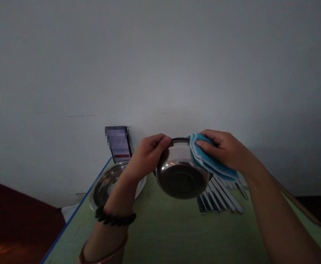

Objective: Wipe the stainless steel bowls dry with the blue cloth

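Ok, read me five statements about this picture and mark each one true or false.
1. The left hand holds the metal pot. True.
2. The right hand holds a red sponge. False: it holds a blue cloth against the pot.
3. The utensils lie in the metal dish. False: they lie on the green table.
4. The phone stands beyond the metal dish. True.
5. The dark bracelet is on the right wrist. False: it is on the left.
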{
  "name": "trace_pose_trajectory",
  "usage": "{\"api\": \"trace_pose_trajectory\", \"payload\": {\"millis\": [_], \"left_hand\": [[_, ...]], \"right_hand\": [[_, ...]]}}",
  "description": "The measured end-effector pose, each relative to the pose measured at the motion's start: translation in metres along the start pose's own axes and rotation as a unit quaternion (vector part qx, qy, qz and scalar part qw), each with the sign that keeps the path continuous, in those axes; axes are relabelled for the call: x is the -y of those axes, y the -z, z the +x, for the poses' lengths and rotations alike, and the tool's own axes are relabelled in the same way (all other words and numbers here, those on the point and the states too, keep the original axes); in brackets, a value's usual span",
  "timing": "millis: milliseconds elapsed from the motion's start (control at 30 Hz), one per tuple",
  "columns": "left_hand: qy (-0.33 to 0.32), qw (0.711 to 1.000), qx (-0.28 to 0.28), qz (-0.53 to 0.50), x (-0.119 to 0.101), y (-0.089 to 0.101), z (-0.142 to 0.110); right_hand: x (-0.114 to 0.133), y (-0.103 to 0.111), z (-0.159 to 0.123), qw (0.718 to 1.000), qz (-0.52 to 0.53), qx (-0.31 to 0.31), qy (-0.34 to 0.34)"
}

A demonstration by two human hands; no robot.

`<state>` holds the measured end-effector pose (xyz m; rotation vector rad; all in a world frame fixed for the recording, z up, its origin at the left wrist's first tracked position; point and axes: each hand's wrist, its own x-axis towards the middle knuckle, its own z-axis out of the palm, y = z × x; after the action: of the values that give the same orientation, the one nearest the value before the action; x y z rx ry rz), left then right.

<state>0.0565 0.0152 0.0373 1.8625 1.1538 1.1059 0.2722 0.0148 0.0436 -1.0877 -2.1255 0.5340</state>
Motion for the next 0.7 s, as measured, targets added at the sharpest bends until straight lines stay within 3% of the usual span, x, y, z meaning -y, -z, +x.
{"api": "trace_pose_trajectory", "payload": {"millis": [100,200,267,367,500,700], "left_hand": [[0.016,0.993,-0.063,-0.099,0.008,0.003,0.002],[0.033,0.990,-0.022,-0.136,0.005,0.005,0.001],[0.033,0.994,0.053,-0.089,-0.003,0.004,-0.002],[-0.002,0.987,0.139,0.077,-0.016,0.002,-0.007],[-0.053,0.960,0.151,0.230,-0.024,0.003,-0.010],[-0.074,0.954,0.157,0.246,-0.024,0.009,-0.012]], "right_hand": [[-0.003,0.003,-0.001,0.999,0.013,-0.043,-0.001],[-0.003,0.004,-0.001,0.998,0.018,-0.053,0.003],[0.000,0.003,0.000,1.000,0.014,-0.023,0.003],[0.004,0.001,0.000,0.999,-0.003,0.045,0.007],[0.008,-0.003,0.002,0.996,-0.003,0.087,0.006],[0.010,-0.007,0.002,0.995,0.011,0.104,-0.007]]}}
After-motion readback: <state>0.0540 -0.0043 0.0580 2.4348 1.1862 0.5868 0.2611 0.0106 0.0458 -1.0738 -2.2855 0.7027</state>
